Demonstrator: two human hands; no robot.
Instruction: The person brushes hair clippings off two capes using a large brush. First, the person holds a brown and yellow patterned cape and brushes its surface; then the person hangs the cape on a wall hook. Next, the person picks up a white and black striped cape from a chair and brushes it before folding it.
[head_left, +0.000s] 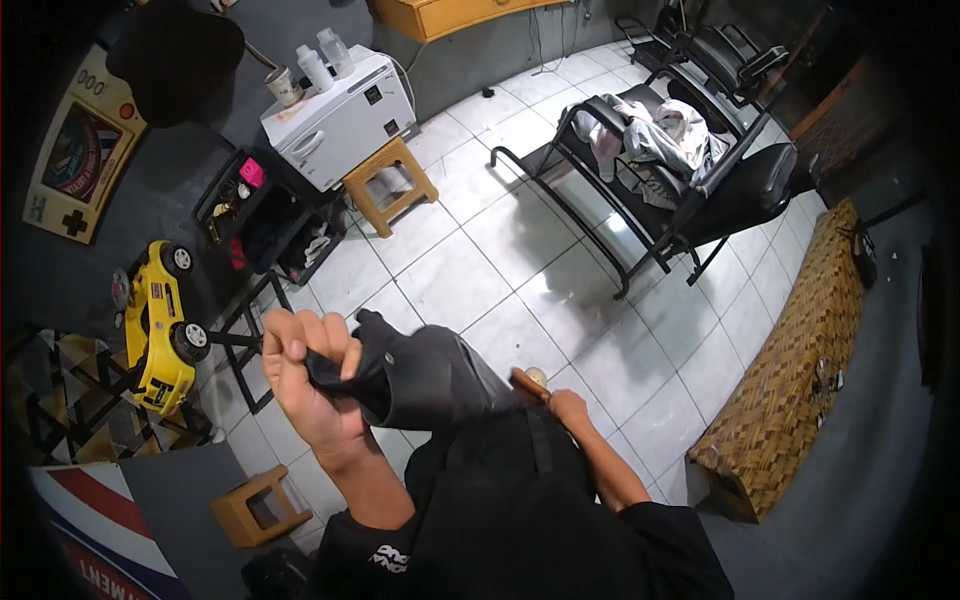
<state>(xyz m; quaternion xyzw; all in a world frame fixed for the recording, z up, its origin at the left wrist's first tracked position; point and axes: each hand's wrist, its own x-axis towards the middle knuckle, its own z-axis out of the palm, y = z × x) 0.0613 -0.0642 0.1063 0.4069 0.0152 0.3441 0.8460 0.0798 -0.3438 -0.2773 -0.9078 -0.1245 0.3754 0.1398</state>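
My left hand point(318, 385) is raised at the middle left, its fingers curled round the edge of a black leather-like piece point(430, 375). A small round metal snap shows on it. The piece stretches rightward in front of my black shirt, and its shape is too folded to tell its kind. My right hand point(568, 405) is closed round a brown wooden-looking brush point(530, 386) beside the right end of the black piece. A pale round part shows just past its brown edge; whether it is bristles I cannot tell. I cannot tell if the brush touches the leather.
A black reclining chair point(690, 195) with a silvery cloth stands at the far right. A woven bench point(785, 380) runs along the right wall. On the left are a white cabinet point(350, 120) with bottles, a tan stool point(388, 190), a black cart point(265, 215) and a yellow toy car point(160, 320).
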